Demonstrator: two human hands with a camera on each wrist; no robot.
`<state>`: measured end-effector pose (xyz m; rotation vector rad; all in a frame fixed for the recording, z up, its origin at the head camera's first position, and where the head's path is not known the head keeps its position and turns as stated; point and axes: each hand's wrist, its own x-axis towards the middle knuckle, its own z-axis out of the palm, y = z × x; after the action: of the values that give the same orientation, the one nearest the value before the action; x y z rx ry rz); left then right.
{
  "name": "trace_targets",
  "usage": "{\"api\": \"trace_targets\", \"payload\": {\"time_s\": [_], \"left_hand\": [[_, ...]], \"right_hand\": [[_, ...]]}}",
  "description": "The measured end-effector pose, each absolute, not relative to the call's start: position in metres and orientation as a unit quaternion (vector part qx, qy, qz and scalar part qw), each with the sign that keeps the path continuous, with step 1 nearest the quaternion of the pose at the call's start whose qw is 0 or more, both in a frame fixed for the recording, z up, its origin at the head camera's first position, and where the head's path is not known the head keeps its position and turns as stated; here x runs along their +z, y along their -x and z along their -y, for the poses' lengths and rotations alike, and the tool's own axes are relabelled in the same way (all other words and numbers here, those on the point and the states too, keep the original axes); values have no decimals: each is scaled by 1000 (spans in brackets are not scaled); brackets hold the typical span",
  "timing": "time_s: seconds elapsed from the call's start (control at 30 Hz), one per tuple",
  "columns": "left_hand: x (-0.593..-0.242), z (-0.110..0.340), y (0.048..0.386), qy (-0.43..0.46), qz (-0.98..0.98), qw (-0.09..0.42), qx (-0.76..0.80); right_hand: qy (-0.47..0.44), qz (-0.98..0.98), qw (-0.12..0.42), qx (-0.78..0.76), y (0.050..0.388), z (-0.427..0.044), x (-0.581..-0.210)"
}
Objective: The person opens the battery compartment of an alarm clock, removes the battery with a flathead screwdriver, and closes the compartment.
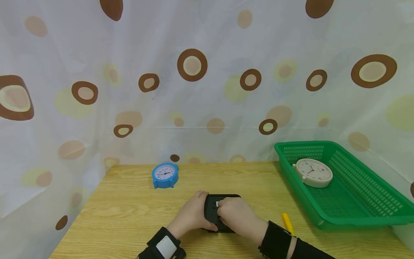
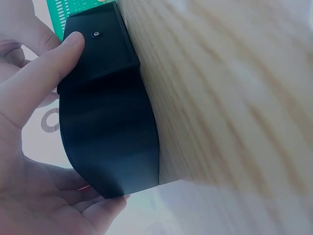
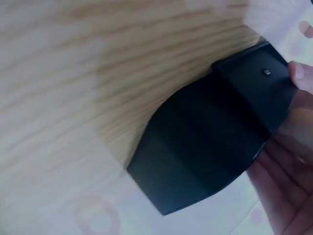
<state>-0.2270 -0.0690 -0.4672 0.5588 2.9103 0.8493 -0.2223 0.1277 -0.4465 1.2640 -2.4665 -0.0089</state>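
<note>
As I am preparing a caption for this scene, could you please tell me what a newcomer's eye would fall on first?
Probably the bright green basket at the table's right, with a cream clock inside. The blue clock toward the back left might come next. Front and centre, the left hand grips a black object, the right hand beside it.

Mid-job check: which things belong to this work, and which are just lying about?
In the job:
black device
left hand, holding it
right hand, working at it

Apparently just lying about:
blue clock, on the table
white clock, in the green basket
yellow item, partly hidden; possibly a tool
</note>
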Motion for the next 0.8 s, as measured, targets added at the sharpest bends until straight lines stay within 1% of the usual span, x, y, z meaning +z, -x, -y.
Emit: {"api": "trace_targets", "payload": {"time_s": [0.27, 0.6, 0.8], "left_hand": [[-465, 68, 226, -180, -946, 19, 270], [-465, 68, 225, -180, -945, 19, 274], [-465, 68, 225, -179, -944, 21, 276]], "right_hand": [[-454, 868, 199, -18, 223, -128, -448], [-452, 851, 261, -58, 219, -129, -448], [-442, 852, 273, -63, 219, -128, -444]]}}
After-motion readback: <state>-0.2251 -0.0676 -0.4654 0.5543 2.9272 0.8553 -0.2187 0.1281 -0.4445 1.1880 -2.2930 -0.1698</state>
